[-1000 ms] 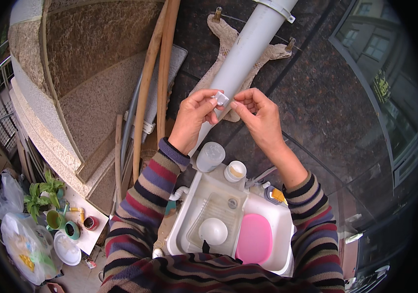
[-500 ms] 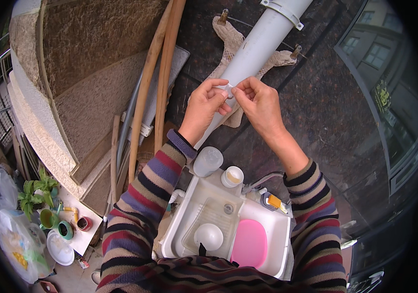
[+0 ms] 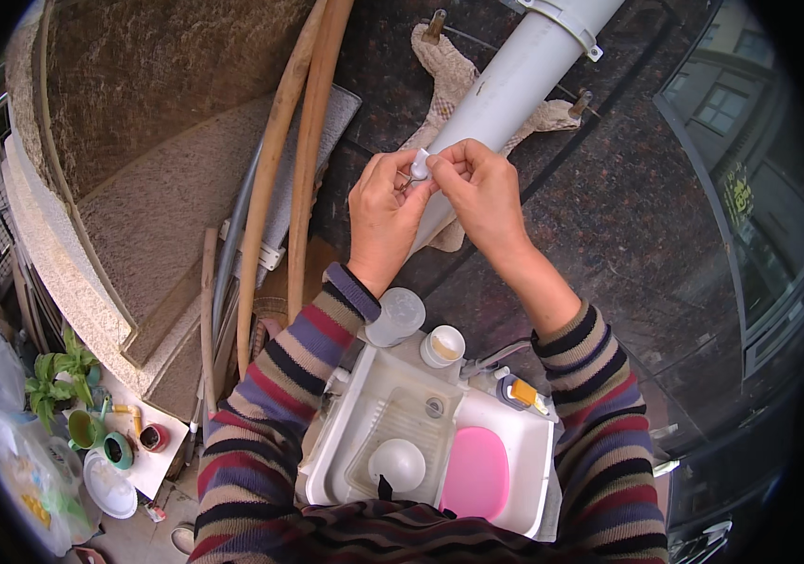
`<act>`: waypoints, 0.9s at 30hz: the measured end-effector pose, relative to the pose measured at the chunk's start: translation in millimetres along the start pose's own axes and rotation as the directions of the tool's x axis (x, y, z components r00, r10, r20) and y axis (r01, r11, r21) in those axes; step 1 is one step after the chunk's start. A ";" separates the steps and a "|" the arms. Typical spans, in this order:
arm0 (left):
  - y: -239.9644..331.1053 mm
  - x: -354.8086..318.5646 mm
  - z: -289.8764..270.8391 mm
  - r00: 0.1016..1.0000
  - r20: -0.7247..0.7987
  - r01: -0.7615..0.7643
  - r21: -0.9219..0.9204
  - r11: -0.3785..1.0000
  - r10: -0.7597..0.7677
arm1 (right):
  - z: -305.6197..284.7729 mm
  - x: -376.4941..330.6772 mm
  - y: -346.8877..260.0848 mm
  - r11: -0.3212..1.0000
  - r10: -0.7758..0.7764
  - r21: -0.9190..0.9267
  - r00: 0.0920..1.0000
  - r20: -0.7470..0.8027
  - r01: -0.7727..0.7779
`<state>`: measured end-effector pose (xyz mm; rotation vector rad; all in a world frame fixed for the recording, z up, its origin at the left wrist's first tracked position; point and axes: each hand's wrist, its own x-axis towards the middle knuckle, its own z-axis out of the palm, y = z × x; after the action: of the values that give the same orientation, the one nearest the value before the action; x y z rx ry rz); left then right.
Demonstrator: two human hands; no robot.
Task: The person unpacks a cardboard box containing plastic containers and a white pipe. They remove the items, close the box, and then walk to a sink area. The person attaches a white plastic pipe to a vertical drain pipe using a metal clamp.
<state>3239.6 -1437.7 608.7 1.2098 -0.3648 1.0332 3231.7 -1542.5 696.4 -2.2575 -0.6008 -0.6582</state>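
White piece: a small pale plastic bit (image 3: 419,165) sits pinched between both hands, held up in front of the grey-white pipe (image 3: 505,103), well above the sink.
Left grip: the left hand (image 3: 385,211) is narrowed on the piece from its 7 o'clock side, thumb and forefinger closed on it.
Right grip: the right hand (image 3: 479,193) pinches the same piece from its 3 o'clock side, fingertips touching those of the left.
Doing it well: judged from the pinch, one hand should steady the piece while the other works it with small, even pressure, both kept over the basin so anything dropped lands there.
Below: a white sink (image 3: 346,442) holds a pink mat (image 3: 475,475) and a white upturned bowl (image 3: 396,463); a clear cup (image 3: 397,315) and a small white jar (image 3: 442,346) stand at its 12 o'clock rim.
Further out: wooden poles (image 3: 299,150) lean at 10 o'clock; pots and a plant (image 3: 49,381) lie at 8 o'clock.
Change: against half a second ago the hands sit nearly in the same place, the pinch unchanged; the view has tipped slightly.
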 end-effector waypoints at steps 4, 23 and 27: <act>-15.1 4.9 -5.8 0.999 0.048 0.028 -0.082 0.996 -0.025 | 5.6 6.9 0.7 1.000 0.019 -0.006 0.999 0.039 -0.019; -51.9 -11.7 -6.9 0.937 0.027 0.332 -0.373 0.866 -0.348 | 27.7 16.8 10.0 0.960 -0.222 -0.128 0.954 0.203 0.251; -57.2 -12.5 -11.1 0.930 0.048 0.360 -0.320 0.877 -0.365 | 21.6 15.5 -3.2 0.924 -0.219 -0.250 0.936 0.274 0.289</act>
<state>3276.2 -1433.0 561.9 0.9265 -0.2693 0.6254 3247.8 -1521.3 693.9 -2.5793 -0.9900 -0.6332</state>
